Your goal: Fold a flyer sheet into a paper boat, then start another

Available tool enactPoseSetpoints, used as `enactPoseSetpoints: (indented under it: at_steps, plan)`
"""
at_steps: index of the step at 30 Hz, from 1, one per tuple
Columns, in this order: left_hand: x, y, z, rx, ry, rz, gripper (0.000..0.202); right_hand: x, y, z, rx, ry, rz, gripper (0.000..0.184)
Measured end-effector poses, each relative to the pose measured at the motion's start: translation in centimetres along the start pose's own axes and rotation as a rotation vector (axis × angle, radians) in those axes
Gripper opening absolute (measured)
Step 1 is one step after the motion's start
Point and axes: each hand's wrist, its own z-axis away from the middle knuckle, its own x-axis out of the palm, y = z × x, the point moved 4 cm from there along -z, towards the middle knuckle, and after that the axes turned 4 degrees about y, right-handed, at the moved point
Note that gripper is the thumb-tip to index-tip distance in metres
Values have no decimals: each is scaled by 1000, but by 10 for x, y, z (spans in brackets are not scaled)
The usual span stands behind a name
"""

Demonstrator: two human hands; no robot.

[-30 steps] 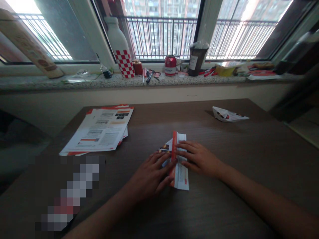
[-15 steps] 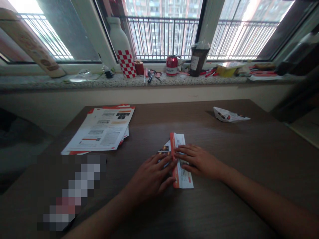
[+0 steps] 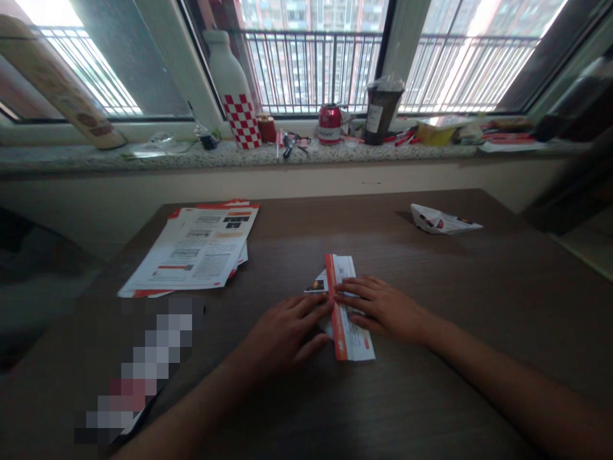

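Observation:
A folded printed sheet with a red edge (image 3: pixel 345 275) lies on the dark wooden table (image 3: pixel 479 306) in front of me. My left hand (image 3: pixel 282 332) rests flat beside its left side, fingers spread and touching the paper. My right hand (image 3: pixel 383 308) lies flat on top of the sheet, fingers stretched out toward the red fold and pressing it down. Neither hand grips anything.
A stack of printed leaflets (image 3: pixel 196 250) lies at the left of the table. A folded paper boat shape (image 3: pixel 443 221) sits at the far right. The window sill holds a checked bottle (image 3: pixel 235 96), a red can (image 3: pixel 329 125), a dark cup (image 3: pixel 380 112) and pens.
The upright red flap has been laid down flat to the right. My left hand slid slightly down and left; my right hand keeps pressing the sheet.

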Motion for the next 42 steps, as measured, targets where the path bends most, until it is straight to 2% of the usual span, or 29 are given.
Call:
enactPoseSetpoints:
  at_steps: [11, 18, 23, 28, 35, 42]
  plan:
    - [-8, -14, 5, 4, -25, 64, 53, 2, 2, 1, -1, -37, -7, 56]
    - [-3, -7, 0, -10, -2, -6, 49, 2, 1, 1, 2, -56, -21, 54]
    - [2, -3, -3, -1, 1, -56, 49, 1, 1, 2, 10, -10, -7, 55]
    - [7, 1, -4, 25, 19, -25, 55, 2, 0, 2, 14, -17, 12, 57]
    - [12, 3, -8, -21, 80, -7, 53, 2, 2, 2, 10, -25, -13, 58]
    - [13, 4, -7, -41, 112, -14, 59, -1, 2, 2, 34, -11, -76, 56]
